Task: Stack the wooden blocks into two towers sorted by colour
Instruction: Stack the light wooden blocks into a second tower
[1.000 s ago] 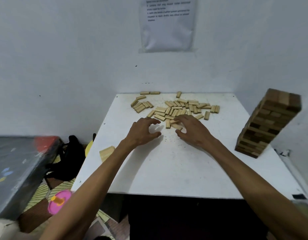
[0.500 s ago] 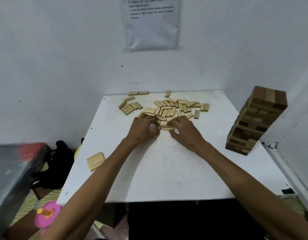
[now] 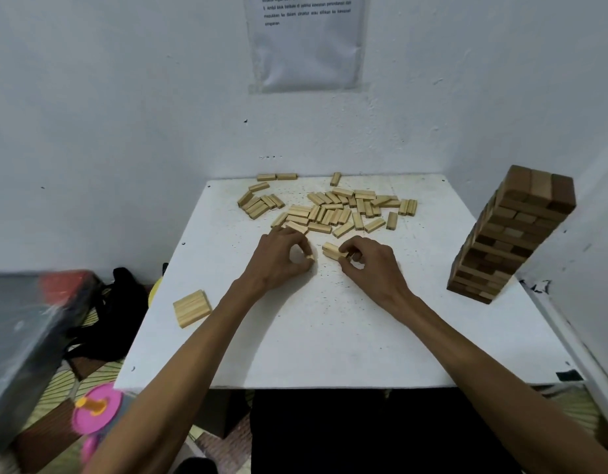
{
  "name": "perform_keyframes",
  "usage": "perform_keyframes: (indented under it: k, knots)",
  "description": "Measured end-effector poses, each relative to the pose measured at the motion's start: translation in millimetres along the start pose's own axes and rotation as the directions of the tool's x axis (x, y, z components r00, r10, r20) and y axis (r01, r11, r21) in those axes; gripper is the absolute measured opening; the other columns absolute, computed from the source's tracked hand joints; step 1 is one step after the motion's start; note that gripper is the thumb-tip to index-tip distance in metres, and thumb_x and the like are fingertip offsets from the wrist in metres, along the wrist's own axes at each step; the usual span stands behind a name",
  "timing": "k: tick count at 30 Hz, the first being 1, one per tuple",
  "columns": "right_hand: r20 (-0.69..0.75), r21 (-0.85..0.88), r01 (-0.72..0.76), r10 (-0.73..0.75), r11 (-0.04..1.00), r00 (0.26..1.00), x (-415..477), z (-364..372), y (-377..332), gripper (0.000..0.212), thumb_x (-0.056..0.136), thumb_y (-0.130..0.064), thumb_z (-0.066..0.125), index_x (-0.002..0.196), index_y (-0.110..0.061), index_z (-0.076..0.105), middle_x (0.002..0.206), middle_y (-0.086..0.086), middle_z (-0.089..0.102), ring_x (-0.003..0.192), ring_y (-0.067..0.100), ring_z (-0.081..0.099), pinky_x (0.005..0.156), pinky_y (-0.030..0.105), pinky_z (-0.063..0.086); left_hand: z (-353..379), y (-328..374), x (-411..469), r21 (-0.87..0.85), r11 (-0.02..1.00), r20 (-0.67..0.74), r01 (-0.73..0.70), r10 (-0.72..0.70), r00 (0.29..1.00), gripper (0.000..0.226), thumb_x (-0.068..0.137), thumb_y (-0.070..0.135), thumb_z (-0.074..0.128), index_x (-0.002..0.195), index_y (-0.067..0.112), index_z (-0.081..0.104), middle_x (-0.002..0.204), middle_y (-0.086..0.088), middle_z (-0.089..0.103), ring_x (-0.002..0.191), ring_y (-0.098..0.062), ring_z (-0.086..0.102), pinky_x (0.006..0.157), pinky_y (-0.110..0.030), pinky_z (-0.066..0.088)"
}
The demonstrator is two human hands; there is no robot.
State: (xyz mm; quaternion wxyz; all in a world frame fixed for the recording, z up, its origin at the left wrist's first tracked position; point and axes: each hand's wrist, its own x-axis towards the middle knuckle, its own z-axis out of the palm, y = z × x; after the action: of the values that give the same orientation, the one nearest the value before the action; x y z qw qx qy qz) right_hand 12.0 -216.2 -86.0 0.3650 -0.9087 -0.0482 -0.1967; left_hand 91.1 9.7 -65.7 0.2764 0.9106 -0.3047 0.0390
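Fingers of the left hand curl in and pinch the end of a pale block. Those of the right hand are clamped round a second pale block, though whether one piece or two lie there I cannot tell. Both blocks sit near the middle of the tabletop, just nearer than the loose pale pile spread toward the far edge.

The dark tower stands at the right edge and looks finished. A flat layer of pale blocks lies at the left edge, likely the base of the light tower. To do this step well, square the gathered pieces side by side with their ends flush, then lay them crosswise on that layer. Keep the right forearm well away from the dark tower.

A printed sheet hangs on the wall. The words "struktur tegak dan kemas" and "simpanan" seem readable and the rest is too blurred. No brand shows on the blocks
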Motion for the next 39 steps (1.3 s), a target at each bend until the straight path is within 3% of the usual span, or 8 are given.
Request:
perform_keyframes:
  k: [3, 8, 13, 18, 23, 27, 33, 39]
  knots:
    - [-0.033, 0.057, -0.032, 0.034, 0.998, 0.999, -23.7, 0.1, -15.5, 0.022, 0.086, -0.011, 0.079, 0.108, -0.015, 0.075, 0.089, -0.008, 0.07, 0.08, 0.009, 0.063, 0.077, 0.021, 0.052, -2.5, 10.8, -32.0, -0.029, 1.0, -0.031, 0.01, -0.011, 0.999, 0.02, 0.075, 0.048, 0.07, 0.087, 0.033, 0.067, 0.109, 0.016, 0.069, 0.109, -0.014, 0.056, 0.092, -0.044, 0.048]
    - [-0.015, 0.083, -0.096, 0.098, 0.992, 0.995, -58.2, 3.4, -34.9, 0.027, 0.088, -0.018, 0.082, 0.115, -0.02, 0.079, 0.103, -0.009, 0.074, 0.091, 0.009, 0.063, 0.083, 0.024, 0.052, 0.0, 21.6, -77.5, 0.036, 0.998, -0.028, 0.047, -0.046, 0.999, 0.017, 0.08, 0.044, 0.074, 0.091, 0.033, 0.069, 0.114, 0.019, 0.068, 0.114, -0.012, 0.054, 0.091, -0.04, 0.043]
    - [-0.037, 0.234, -0.211, 0.225, 0.949, 0.974, -60.0, -4.1, -36.2, 0.019, 0.085, -0.014, 0.084, 0.102, -0.023, 0.081, 0.086, -0.024, 0.07, 0.078, -0.001, 0.065, 0.072, 0.007, 0.047, 7.3, 23.6, -91.4, -0.044, 0.996, -0.089, 0.075, -0.079, 0.993, 0.014, 0.083, 0.042, 0.074, 0.092, 0.032, 0.07, 0.116, 0.02, 0.068, 0.114, -0.013, 0.056, 0.091, -0.044, 0.046]
    - [-0.083, 0.148, -0.158, 0.172, 0.976, 0.982, -58.1, -6.5, -27.8, 0.01, 0.089, -0.015, 0.08, 0.095, -0.022, 0.077, 0.09, -0.016, 0.07, 0.084, 0.002, 0.064, 0.072, 0.016, 0.052, 14.5, 26.4, -94.4, -0.137, 0.987, -0.117, 0.08, -0.096, 0.988, 0.016, 0.081, 0.048, 0.071, 0.089, 0.034, 0.07, 0.113, 0.026, 0.068, 0.112, -0.008, 0.056, 0.094, -0.049, 0.048]
    - [-0.01, -0.013, -0.017, 0.017, 1.0, 1.0, -66.6, -2.1, -26.9, 0.012, 0.09, -0.013, 0.071, 0.097, -0.021, 0.076, 0.093, -0.014, 0.07, 0.1, 0.011, 0.058, 0.081, 0.029, 0.05, 19.3, 28.9, -94.9, -0.15, 0.983, -0.146, 0.108, -0.13, 0.981, 0.02, 0.079, 0.046, 0.08, 0.093, 0.036, 0.07, 0.113, 0.026, 0.068, 0.114, -0.008, 0.055, 0.097, -0.049, 0.046]
    - [0.067, 0.072, -0.03, 0.026, 0.997, 0.997, -63.0, -4.1, -20.5, 0.021, 0.088, -0.009, 0.069, 0.101, -0.025, 0.075, 0.096, -0.013, 0.071, 0.097, 0.009, 0.062, 0.082, 0.031, 0.051, 22.0, 31.8, -95.0, -0.175, 0.975, -0.159, 0.137, -0.166, 0.973, 0.027, 0.078, 0.04, 0.084, 0.101, 0.037, 0.07, 0.113, 0.026, 0.068, 0.115, -0.002, 0.053, 0.1, -0.047, 0.044]
    - [0.478, 0.119, 0.036, -0.089, 0.992, 0.874, -36.0, -26.5, -7.4, 0.06, 0.089, -0.024, 0.076, 0.144, -0.035, 0.054, 0.133, -0.021, 0.056, 0.116, 0.002, 0.052, 0.083, 0.009, 0.038, 18.3, 29.3, -92.2, -0.189, 0.975, -0.12, 0.114, -0.138, 0.983, 0.036, 0.075, 0.049, 0.085, 0.107, 0.037, 0.073, 0.119, 0.028, 0.067, 0.121, 0.0, 0.051, 0.104, -0.048, 0.043]
    - [0.509, 0.228, 0.004, -0.123, 0.974, 0.852, -17.4, -24.2, -7.1, 0.032, 0.083, -0.025, 0.088, 0.113, -0.028, 0.076, 0.127, -0.015, 0.065, 0.113, 0.007, 0.061, 0.078, 0.008, 0.043, 21.7, 29.8, -92.1, -0.159, 0.983, -0.139, 0.094, -0.117, 0.983, 0.046, 0.069, 0.065, 0.078, 0.105, 0.036, 0.077, 0.121, 0.026, 0.069, 0.119, -0.004, 0.053, 0.1, -0.047, 0.045]
